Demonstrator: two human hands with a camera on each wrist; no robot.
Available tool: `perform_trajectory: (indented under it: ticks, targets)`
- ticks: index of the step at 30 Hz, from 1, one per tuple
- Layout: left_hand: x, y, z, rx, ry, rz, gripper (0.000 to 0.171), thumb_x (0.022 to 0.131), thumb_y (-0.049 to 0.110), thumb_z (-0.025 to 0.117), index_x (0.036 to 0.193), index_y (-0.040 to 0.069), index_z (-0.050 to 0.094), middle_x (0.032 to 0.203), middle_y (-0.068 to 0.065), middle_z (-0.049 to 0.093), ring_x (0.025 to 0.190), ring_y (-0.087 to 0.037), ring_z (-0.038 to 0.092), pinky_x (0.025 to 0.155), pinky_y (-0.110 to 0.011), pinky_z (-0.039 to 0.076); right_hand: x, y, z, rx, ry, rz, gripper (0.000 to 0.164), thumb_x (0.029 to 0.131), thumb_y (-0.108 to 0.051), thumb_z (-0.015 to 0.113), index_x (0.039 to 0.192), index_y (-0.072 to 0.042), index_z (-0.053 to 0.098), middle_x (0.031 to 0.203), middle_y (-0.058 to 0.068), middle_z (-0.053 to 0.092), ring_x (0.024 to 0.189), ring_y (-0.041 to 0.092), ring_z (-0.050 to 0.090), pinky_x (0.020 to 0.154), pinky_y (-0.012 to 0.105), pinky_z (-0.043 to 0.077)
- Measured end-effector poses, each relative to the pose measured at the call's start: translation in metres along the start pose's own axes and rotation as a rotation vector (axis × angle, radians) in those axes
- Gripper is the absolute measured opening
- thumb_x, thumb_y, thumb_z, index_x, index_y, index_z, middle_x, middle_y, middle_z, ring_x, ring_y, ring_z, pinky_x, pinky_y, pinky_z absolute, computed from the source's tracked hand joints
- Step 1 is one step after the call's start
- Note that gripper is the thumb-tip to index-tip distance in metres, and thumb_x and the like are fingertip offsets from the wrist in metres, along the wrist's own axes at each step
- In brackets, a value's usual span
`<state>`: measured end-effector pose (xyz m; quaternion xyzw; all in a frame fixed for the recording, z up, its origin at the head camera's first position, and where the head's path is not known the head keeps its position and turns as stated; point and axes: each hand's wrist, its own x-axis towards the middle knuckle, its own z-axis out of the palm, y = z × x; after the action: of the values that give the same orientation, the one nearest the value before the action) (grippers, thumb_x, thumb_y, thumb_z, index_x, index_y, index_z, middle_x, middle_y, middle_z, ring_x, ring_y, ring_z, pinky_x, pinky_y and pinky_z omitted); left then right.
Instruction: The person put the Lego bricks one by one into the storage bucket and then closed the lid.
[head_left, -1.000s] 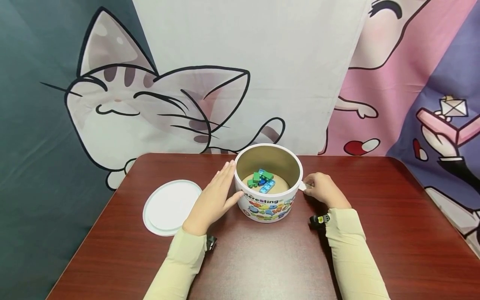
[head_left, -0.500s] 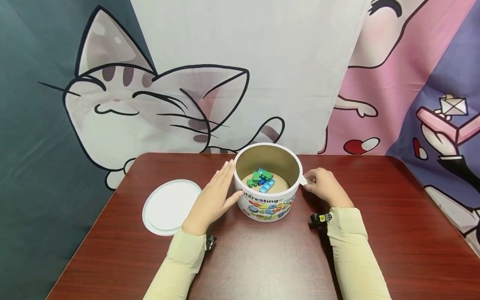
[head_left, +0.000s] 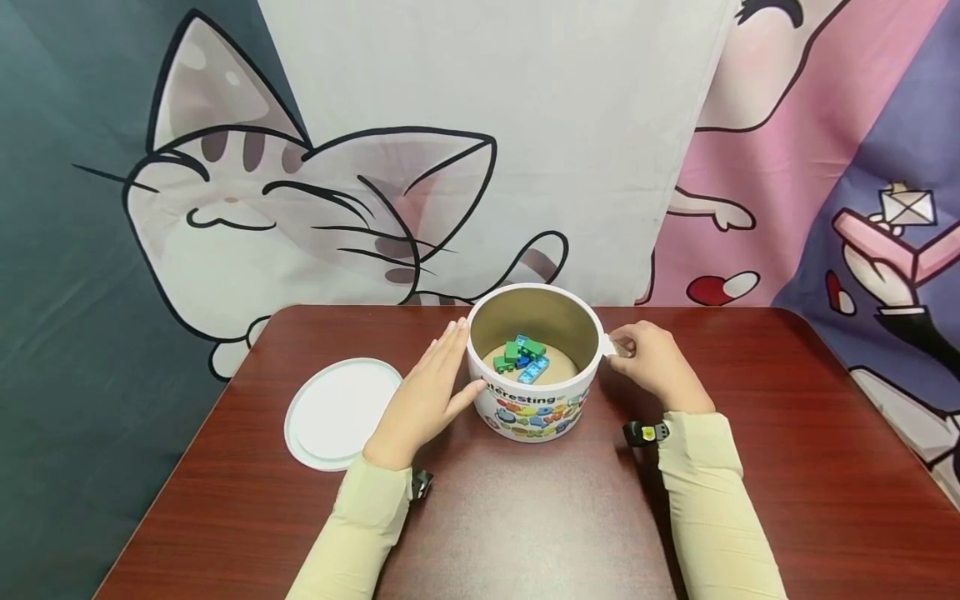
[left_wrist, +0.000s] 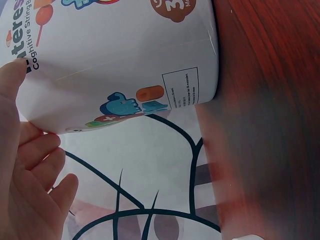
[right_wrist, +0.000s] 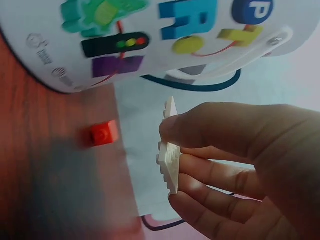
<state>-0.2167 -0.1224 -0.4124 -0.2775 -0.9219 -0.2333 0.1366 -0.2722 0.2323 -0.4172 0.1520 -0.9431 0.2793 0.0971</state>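
Observation:
A white printed bucket [head_left: 532, 412] stands upright, its top uncovered. Inside lie several green blocks [head_left: 512, 353] and blue blocks [head_left: 534, 370]. My left hand [head_left: 423, 400], fingers straight, rests against the bucket's left side. On the other side, my right hand [head_left: 656, 362] pinches a thin white studded building plate [right_wrist: 171, 155] between thumb and fingers, close to the bucket's right rim. A red block [right_wrist: 104, 133] sits on the table beside the bucket in the right wrist view; the right hand hides it in the head view.
A round white lid [head_left: 341, 417] lies flat on the brown table [head_left: 525, 533], left of the left hand. The bucket's white carrying handle [right_wrist: 240, 60] hangs along its side. Behind the table's far edge hangs a cartoon-printed cloth [head_left: 600, 125].
My right hand has risen slightly and shifted a little away from me, carrying the white plate up toward the bucket's rim. The left hand and bucket stay in place.

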Motion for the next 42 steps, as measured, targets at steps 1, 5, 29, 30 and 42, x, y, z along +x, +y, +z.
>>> perform_trajectory:
  ticks: [1,5,29,30,42]
  targets:
    - [0.0,0.0,0.0,-0.001,0.003,0.002,0.08,0.101,0.04,0.062,0.16,0.001,0.024,0.165,-0.012,0.026,0.154,-0.021,0.019,0.124,-0.044,0.023,0.0,-0.002,-0.001,-0.002,0.01,-0.005,0.02,0.079,-0.001,0.074,0.098,0.005,0.074,0.086,0.016,0.066,0.082,0.03,0.06,0.073,0.044,0.052]
    - [0.0,-0.001,0.001,-0.005,0.009,0.009,0.079,0.101,0.039,0.062,0.16,0.001,0.024,0.165,-0.013,0.027,0.154,-0.022,0.02,0.123,-0.048,0.027,-0.001,-0.009,-0.007,-0.008,0.049,-0.032,0.021,0.078,0.001,0.074,0.099,0.005,0.074,0.084,0.015,0.064,0.082,0.031,0.058,0.07,0.042,0.048]
    - [0.001,0.0,0.001,0.003,-0.007,-0.009,0.08,0.101,0.04,0.061,0.161,0.003,0.023,0.166,-0.012,0.026,0.154,-0.021,0.019,0.124,-0.045,0.024,-0.012,-0.041,-0.034,0.037,0.339,-0.077,0.031,0.081,0.003,0.073,0.112,0.005,0.073,0.099,0.019,0.067,0.09,0.031,0.063,0.079,0.036,0.047]
    - [0.001,0.0,0.001,0.005,-0.007,-0.01,0.08,0.101,0.04,0.061,0.161,0.003,0.023,0.166,-0.012,0.026,0.154,-0.021,0.019,0.124,-0.044,0.023,-0.012,-0.043,-0.036,0.042,0.353,-0.081,0.031,0.081,0.003,0.073,0.112,0.005,0.073,0.099,0.018,0.068,0.09,0.031,0.063,0.078,0.034,0.046]
    - [0.001,-0.002,0.002,0.01,0.003,0.002,0.08,0.101,0.041,0.061,0.161,0.003,0.023,0.165,-0.013,0.027,0.154,-0.022,0.019,0.123,-0.046,0.025,-0.015,-0.071,-0.037,0.125,0.478,-0.105,0.032,0.081,0.003,0.076,0.112,0.0,0.075,0.097,0.016,0.068,0.088,0.027,0.065,0.076,0.022,0.046]
